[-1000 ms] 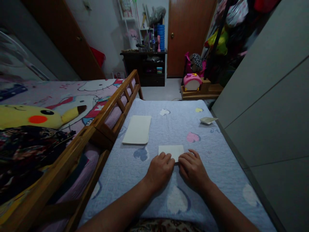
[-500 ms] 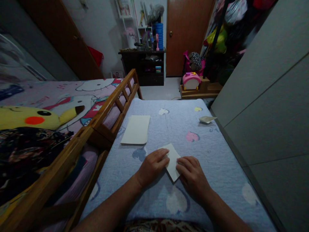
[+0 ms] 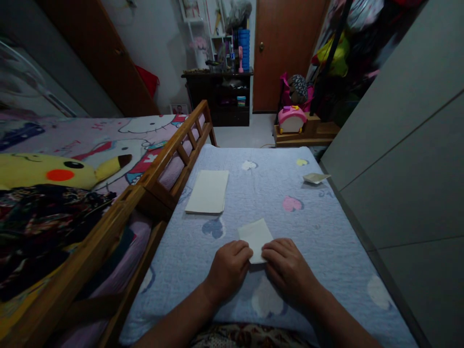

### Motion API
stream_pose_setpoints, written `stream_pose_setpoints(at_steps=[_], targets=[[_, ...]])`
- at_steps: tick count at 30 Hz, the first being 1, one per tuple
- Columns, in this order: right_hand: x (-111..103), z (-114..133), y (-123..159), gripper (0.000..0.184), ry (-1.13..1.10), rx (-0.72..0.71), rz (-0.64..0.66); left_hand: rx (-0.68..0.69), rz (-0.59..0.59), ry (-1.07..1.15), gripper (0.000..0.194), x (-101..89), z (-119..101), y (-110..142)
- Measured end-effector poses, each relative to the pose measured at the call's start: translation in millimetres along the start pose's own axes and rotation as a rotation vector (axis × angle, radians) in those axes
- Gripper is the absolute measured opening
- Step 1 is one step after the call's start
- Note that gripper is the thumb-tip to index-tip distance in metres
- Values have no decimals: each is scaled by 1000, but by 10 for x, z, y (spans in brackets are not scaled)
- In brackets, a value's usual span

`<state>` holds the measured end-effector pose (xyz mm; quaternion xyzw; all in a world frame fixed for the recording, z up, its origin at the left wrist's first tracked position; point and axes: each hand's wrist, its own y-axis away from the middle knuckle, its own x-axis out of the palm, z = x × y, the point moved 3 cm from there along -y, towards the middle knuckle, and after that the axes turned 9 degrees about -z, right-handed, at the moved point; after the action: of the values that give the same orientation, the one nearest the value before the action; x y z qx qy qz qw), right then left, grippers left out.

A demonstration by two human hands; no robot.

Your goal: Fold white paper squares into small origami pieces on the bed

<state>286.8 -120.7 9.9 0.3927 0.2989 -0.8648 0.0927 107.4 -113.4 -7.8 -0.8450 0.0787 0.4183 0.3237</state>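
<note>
A small white piece of paper (image 3: 256,237), which looks folded, lies in front of me on the bed's blue heart-patterned cover (image 3: 261,193). My left hand (image 3: 232,263) grips its near left edge, thumb and fingers closed together. On the near right edge, my right hand (image 3: 288,263) pinches the paper in the same way. The near edge is slightly raised off the cover. Both hands partly hide the paper's near corners. Farther off to the left rests a stack of white paper sheets (image 3: 208,192). A small folded paper piece (image 3: 315,178) sits at the far right.
A wooden bed rail (image 3: 174,164) runs along my left, with a yellow plush toy (image 3: 43,170) and dark patterned cloth (image 3: 47,217) beyond it. Pale cabinet doors (image 3: 406,169) stand close on the right. A dark cabinet (image 3: 217,99) and a pink toy case (image 3: 292,120) are at the back.
The paper has been turned so one edge faces me. Both hands have shifted from its sides to its near corners, the left hand moving closer to me.
</note>
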Motion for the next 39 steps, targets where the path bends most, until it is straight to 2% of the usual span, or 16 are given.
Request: stream_pose_setpoints(at_steps=[3, 5, 9, 12, 15, 17, 21, 28, 39], targets=[[2, -126, 20, 27, -77, 66, 3, -98, 6, 139, 23, -35, 74, 46], [13, -225, 17, 25, -132, 116, 17, -187, 25, 197, 23, -68, 110, 55], [47, -359, -75, 15, -144, 338, 103, -480, 93, 263, 14, -113, 132, 10], [64, -365, -191, 14, -135, 480, 162, -628, 78, 334, 9, -114, 135, -32], [81, -346, -279, 16, -114, 560, 178, -691, 14, 360, 29, -86, 165, -29], [103, -346, -303, 15, -61, 589, 172, -694, -10, 312, 41, -62, 185, -10], [167, -364, -304, 15, 50, 614, 151, -630, -8, 183, 46, -35, 177, 0], [215, -368, -333, 9, 136, 654, 123, -522, 47, 93, 17, -37, 132, -61], [224, -345, -348, 7, 171, 692, 125, -444, 41, 19, 21, -10, 138, -19]])
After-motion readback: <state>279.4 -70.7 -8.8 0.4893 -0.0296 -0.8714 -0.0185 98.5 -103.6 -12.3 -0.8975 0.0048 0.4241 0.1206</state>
